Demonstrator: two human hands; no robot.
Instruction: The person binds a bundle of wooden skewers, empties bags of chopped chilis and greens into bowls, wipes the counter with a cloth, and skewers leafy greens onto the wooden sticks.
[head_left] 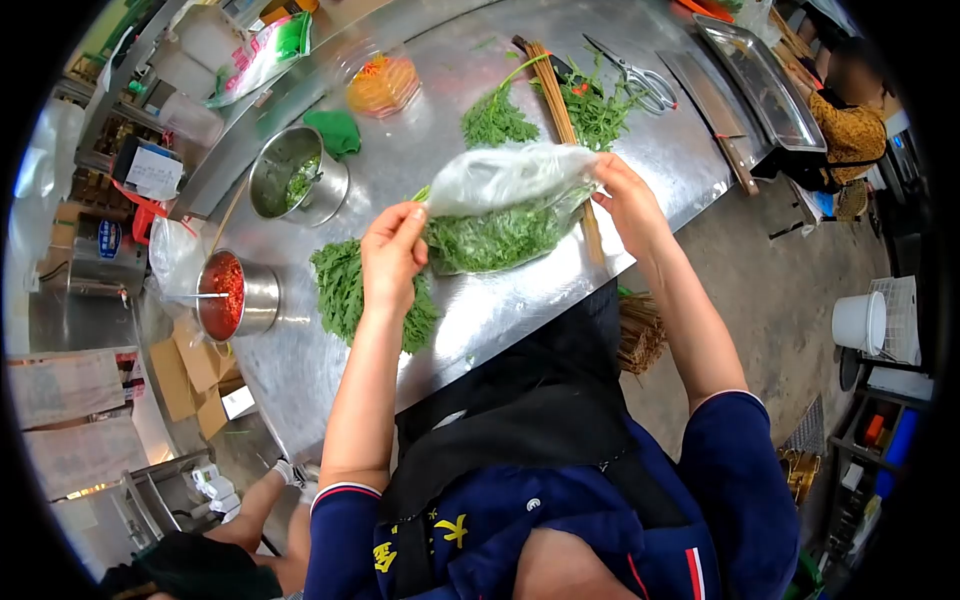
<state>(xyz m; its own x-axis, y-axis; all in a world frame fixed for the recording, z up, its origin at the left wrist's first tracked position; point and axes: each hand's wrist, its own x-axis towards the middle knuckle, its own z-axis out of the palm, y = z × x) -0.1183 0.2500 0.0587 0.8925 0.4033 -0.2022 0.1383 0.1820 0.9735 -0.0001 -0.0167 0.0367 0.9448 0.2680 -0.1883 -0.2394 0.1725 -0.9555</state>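
The bag (pixel 510 238) lay directly between the two hands, its long axis running from one to the other, with the right end a little farther from the body than the left. Chopped greens (pixel 505 245) showed through its near half; the far half was crumpled, whitish plastic. Neither hand was clearly the nearer, since each had an end of it. The left hand (pixel 392 245) pinched the left end between thumb and fingers. The right hand (pixel 625 190) pinched the far right corner, its fingers gathered on the plastic. Where the bag's mouth was, and whether its underside touched the table (pixel 300 390), I could not tell.

Just left of the bag and toward the body was a bunch (pixel 345 285) of leaves, with the left wrist passing over its edge. At the bag's right end, sticks (pixel 555 95) ran away from the body, partly hidden by the plastic, so the right hand was the nearer to them. Beyond the bag were sprigs (pixel 500 120), and farther out to its right, scissors (pixel 640 82) and a knife (pixel 715 115). Well to its left were a steel pot (pixel 335 195) and, nearer the body, a red-filled pot (pixel 264 300).
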